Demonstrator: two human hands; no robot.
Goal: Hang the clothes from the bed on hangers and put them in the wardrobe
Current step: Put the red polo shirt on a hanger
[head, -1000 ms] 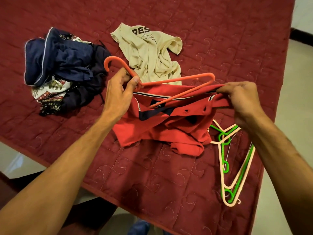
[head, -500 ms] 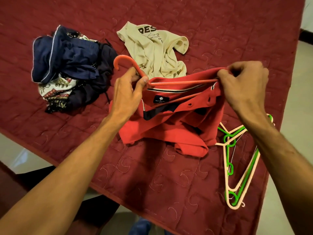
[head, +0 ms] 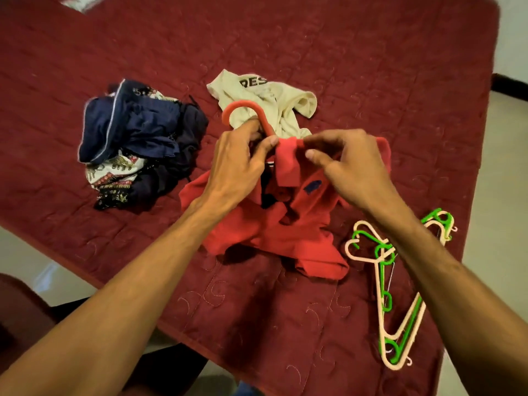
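Observation:
A red polo shirt [head: 288, 224] lies on the maroon quilted bed [head: 371, 67] with an orange hanger [head: 243, 107] inside it; only the hook and neck stick out above the collar. My left hand [head: 237, 158] grips the hanger's neck just below the hook. My right hand [head: 345, 164] pinches the shirt's collar beside it. A beige T-shirt [head: 268, 104] with dark lettering lies crumpled behind the hook.
A heap of navy and patterned clothes [head: 137, 144] sits to the left. Spare green and cream hangers [head: 397, 284] lie at the right, near the bed's edge. Pale floor [head: 497, 224] shows right of the bed and at the lower left.
My right hand moved left from the shirt's shoulder to the collar. The hanger's arms, visible before, are now covered by the shirt. The view shifted, with the clothes lower in frame.

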